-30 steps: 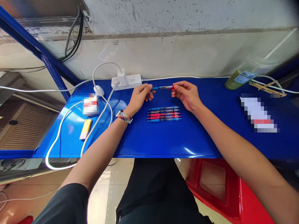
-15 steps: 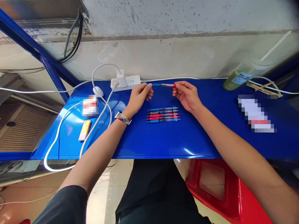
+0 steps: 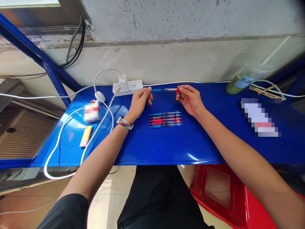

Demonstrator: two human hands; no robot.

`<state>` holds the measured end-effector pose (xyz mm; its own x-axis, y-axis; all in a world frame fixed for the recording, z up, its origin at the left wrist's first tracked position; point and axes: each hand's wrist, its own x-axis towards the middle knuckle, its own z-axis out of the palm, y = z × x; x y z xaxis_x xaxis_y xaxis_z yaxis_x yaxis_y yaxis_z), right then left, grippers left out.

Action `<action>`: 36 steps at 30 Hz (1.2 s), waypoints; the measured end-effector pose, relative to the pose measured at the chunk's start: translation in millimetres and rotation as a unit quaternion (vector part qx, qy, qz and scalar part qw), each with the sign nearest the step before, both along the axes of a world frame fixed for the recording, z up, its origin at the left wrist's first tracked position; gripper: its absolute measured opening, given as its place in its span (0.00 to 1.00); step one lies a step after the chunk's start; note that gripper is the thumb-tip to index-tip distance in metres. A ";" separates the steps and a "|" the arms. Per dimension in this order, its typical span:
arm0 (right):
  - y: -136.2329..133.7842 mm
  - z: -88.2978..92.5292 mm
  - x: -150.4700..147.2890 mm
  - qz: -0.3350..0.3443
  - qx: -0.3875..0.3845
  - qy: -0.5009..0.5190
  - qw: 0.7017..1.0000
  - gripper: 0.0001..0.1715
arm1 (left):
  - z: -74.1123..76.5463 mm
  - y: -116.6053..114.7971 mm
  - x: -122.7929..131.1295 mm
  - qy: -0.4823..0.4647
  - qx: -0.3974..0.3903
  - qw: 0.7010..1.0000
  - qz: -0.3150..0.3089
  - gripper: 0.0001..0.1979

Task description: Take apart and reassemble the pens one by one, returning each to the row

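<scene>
My left hand is closed in a pinch at the blue-grip end of a pen. At the pen's other end, which is red, the thumb and fingers of my right hand are pinched. Between the hands the pen lies level, its clear barrel showing, close above the back part of the blue table. Nearer to me, several click pens lie side by side in a row, with blue, black and red grips, all pointing left. The fingertips partly cover both ends of the held pen.
Behind my left hand is a white power strip with a charger and cables. A yellow small box and a blurred white packet lie left. At right are a green drink cup and a blurred phone-shaped object. A red stool stands below.
The view has tilted up slightly, so the table appears a little lower. My left hand's fingertips have shifted slightly left along the pen. Both hands stay on it, and the row lies as before.
</scene>
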<state>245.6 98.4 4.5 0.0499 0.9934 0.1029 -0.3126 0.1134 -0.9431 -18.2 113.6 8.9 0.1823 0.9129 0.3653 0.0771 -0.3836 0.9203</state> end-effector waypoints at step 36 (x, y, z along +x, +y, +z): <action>-1.3 12.5 8.1 -0.068 -0.037 0.068 0.995 0.21 | 4.2 1.0 -6.8 -0.055 -0.030 0.998 0.015 0.20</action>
<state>253.7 97.1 16.9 0.1930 0.9811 0.0134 -0.4236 0.0957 -0.9008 -25.0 114.5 13.1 0.1171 0.9383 0.3253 -0.0143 -0.3259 0.9453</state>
